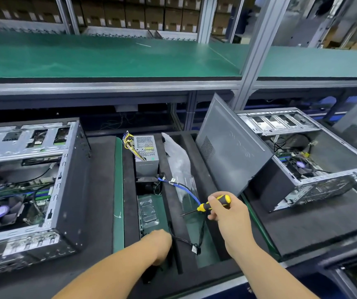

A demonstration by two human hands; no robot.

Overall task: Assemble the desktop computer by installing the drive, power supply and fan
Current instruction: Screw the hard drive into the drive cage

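Left hand (159, 247) fingers hidden in tray slot (151, 212); grasp unclear.

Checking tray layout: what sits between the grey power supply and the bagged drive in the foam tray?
Head view: a small black boxy part, probably the fan, sits between the grey perforated power supply and the clear-bagged drive.

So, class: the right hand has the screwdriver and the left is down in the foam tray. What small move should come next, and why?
Probably lift the part the left hand is reaching for at the near end of the foam tray; what it grips is hidden. The drive and power supply sit in the tray, and the right hand holds the screwdriver.
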